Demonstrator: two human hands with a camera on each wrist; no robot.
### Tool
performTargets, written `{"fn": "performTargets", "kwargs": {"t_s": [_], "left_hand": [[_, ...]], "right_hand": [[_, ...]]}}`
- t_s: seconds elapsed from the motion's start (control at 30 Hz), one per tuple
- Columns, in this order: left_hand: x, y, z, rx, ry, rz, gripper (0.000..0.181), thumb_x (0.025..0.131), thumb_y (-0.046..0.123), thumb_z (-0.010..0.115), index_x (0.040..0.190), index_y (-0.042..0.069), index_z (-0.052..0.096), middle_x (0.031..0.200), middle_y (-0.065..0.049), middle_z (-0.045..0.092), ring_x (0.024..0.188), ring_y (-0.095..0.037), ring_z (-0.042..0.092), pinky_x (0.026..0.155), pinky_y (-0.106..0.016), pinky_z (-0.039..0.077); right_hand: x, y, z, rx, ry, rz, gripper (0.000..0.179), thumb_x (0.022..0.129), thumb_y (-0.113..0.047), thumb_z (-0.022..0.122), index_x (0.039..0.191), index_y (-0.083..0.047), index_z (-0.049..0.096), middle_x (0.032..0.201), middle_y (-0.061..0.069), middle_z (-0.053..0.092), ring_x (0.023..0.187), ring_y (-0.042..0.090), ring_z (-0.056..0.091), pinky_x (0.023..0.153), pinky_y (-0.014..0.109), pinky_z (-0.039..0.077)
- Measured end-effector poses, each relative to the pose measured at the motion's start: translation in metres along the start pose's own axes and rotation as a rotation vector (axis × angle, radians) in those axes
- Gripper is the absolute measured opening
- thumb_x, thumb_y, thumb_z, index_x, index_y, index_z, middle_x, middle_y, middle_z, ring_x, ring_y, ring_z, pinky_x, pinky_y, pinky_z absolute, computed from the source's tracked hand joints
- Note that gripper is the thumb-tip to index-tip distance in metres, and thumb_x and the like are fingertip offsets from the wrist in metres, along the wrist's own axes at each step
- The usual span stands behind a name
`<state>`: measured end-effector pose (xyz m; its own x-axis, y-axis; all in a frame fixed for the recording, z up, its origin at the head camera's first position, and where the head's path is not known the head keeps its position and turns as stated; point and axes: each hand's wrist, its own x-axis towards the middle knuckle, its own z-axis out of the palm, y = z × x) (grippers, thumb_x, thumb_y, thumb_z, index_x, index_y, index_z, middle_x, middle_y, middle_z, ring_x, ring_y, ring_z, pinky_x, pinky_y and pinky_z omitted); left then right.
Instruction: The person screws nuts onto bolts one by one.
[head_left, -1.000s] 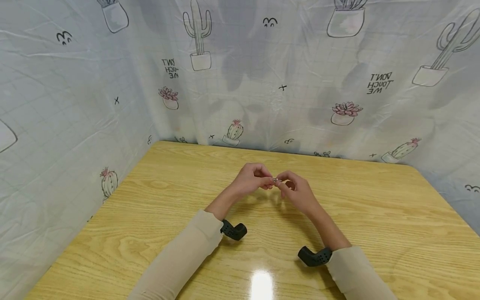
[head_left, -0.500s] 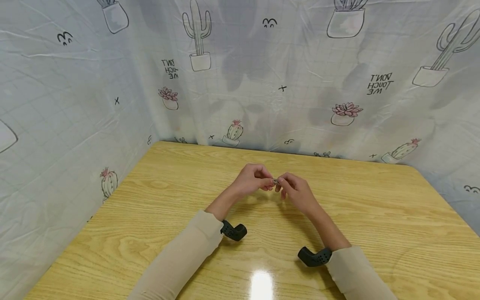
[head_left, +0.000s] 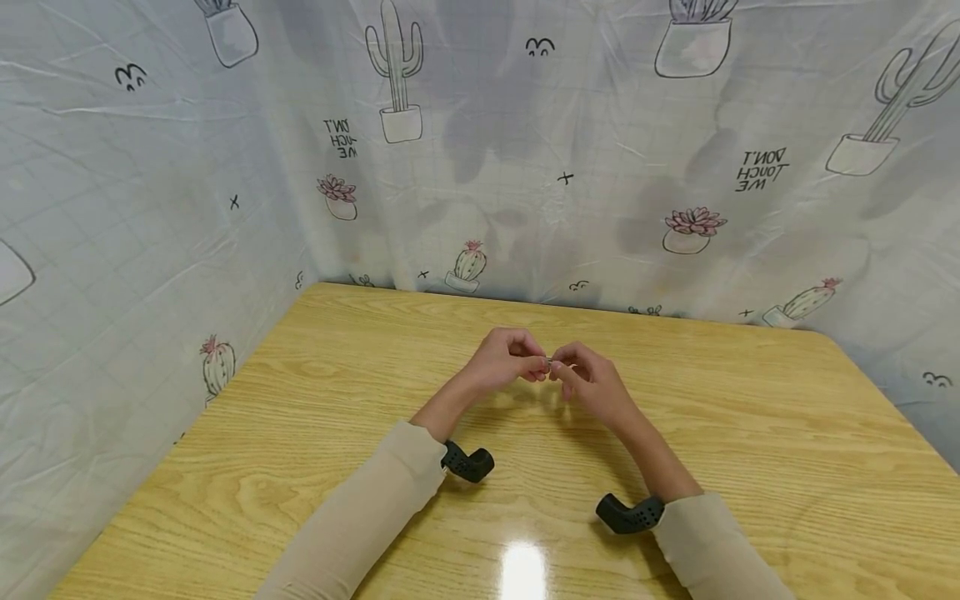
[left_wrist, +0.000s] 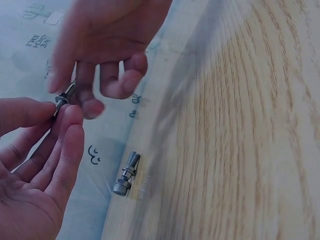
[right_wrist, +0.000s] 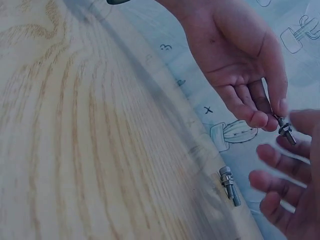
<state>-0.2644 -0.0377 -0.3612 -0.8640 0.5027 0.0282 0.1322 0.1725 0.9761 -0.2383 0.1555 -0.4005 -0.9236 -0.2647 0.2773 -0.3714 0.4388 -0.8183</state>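
Observation:
My left hand (head_left: 501, 360) and right hand (head_left: 596, 383) meet above the table in the head view. Between them is a small metal bolt (right_wrist: 289, 136) with a ring-like nut or washer partway along its threads. The thumb and index finger of the left hand pinch one end. At the other end, the right thumb and index finger curl about the bolt, partly hiding it in the left wrist view. A second bolt (left_wrist: 129, 172), with a nut and washers on it, lies on the table below the hands. It cannot be made out in the head view.
A wood-grain table (head_left: 337, 400) spreads under both arms. Pale sheeting (head_left: 517, 167) printed with cacti hangs behind it and along the left side. Each wrist wears a black curved camera mount, the left mount (head_left: 468, 462) and the right mount (head_left: 628, 513).
The right thumb and fingers have shifted slightly around the bolt, closing over it and then lifting a little. The left hand has stayed in place.

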Motion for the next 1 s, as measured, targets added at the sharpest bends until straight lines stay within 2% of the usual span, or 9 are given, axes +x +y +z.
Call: {"fn": "performTargets", "kwargs": {"t_s": [0.13, 0.23, 0.33, 0.5, 0.6, 0.8, 0.9, 1.0], "left_hand": [[-0.009, 0.012, 0.001, 0.000, 0.000, 0.009, 0.011, 0.093, 0.002, 0.061, 0.098, -0.008, 0.064, 0.097, -0.027, 0.069, 0.085, -0.030, 0.071, 0.088, -0.052, 0.054], [-0.010, 0.013, 0.001, -0.005, -0.004, 0.018, 0.011, 0.093, 0.002, 0.060, 0.098, -0.007, 0.064, 0.097, -0.026, 0.069, 0.083, -0.028, 0.072, 0.088, -0.052, 0.054], [-0.009, 0.012, 0.001, -0.014, -0.005, 0.027, 0.011, 0.094, 0.002, 0.060, 0.098, -0.007, 0.064, 0.097, -0.026, 0.069, 0.084, -0.027, 0.072, 0.089, -0.052, 0.054], [-0.008, 0.012, 0.001, -0.020, -0.012, 0.024, 0.011, 0.094, 0.002, 0.060, 0.099, -0.007, 0.063, 0.099, -0.027, 0.069, 0.087, -0.030, 0.071, 0.090, -0.054, 0.053], [-0.008, 0.013, 0.001, -0.018, -0.018, 0.023, 0.011, 0.094, 0.002, 0.059, 0.099, -0.007, 0.063, 0.099, -0.027, 0.069, 0.088, -0.032, 0.071, 0.091, -0.054, 0.053], [-0.008, 0.014, 0.002, -0.008, -0.014, 0.023, 0.011, 0.094, 0.002, 0.059, 0.099, -0.008, 0.062, 0.100, -0.028, 0.068, 0.090, -0.034, 0.071, 0.089, -0.051, 0.054], [-0.003, 0.008, 0.001, -0.012, -0.017, 0.009, 0.012, 0.095, 0.002, 0.058, 0.100, -0.008, 0.062, 0.101, -0.028, 0.068, 0.092, -0.036, 0.070, 0.091, -0.053, 0.053], [0.005, -0.002, 0.001, -0.019, -0.016, 0.007, 0.013, 0.095, 0.004, 0.059, 0.101, -0.007, 0.063, 0.102, -0.028, 0.068, 0.092, -0.036, 0.070, 0.090, -0.054, 0.053]], "right_hand": [[0.000, -0.002, 0.000, -0.007, 0.001, -0.001, 0.022, 0.102, -0.024, 0.050, 0.103, -0.005, 0.060, 0.092, 0.016, 0.063, 0.063, 0.034, 0.058, 0.054, 0.027, 0.046], [-0.001, -0.002, -0.001, 0.005, 0.000, 0.001, 0.025, 0.104, -0.025, 0.046, 0.102, -0.005, 0.060, 0.090, 0.018, 0.063, 0.064, 0.034, 0.056, 0.054, 0.028, 0.045], [0.000, -0.001, -0.001, 0.015, -0.011, -0.002, 0.021, 0.103, -0.024, 0.048, 0.105, -0.005, 0.058, 0.094, 0.018, 0.062, 0.062, 0.034, 0.056, 0.055, 0.029, 0.047], [0.001, -0.001, -0.002, -0.001, -0.012, 0.010, 0.024, 0.103, -0.024, 0.047, 0.099, -0.004, 0.061, 0.089, 0.019, 0.062, 0.062, 0.032, 0.056, 0.055, 0.028, 0.047], [0.000, -0.007, -0.003, 0.008, -0.021, 0.023, 0.021, 0.103, -0.019, 0.048, 0.102, -0.001, 0.060, 0.092, 0.022, 0.061, 0.064, 0.038, 0.055, 0.058, 0.028, 0.048], [0.002, 0.001, -0.003, -0.017, -0.014, 0.026, 0.025, 0.103, -0.026, 0.047, 0.103, -0.006, 0.061, 0.093, 0.017, 0.063, 0.061, 0.031, 0.055, 0.057, 0.028, 0.048], [0.002, 0.001, -0.004, -0.002, -0.016, 0.027, 0.025, 0.102, -0.028, 0.049, 0.105, -0.006, 0.060, 0.094, 0.018, 0.063, 0.062, 0.032, 0.056, 0.056, 0.028, 0.046], [0.003, 0.000, -0.004, -0.009, -0.008, 0.037, 0.028, 0.103, -0.031, 0.048, 0.101, -0.006, 0.062, 0.091, 0.020, 0.063, 0.061, 0.029, 0.056, 0.055, 0.028, 0.045]]}}
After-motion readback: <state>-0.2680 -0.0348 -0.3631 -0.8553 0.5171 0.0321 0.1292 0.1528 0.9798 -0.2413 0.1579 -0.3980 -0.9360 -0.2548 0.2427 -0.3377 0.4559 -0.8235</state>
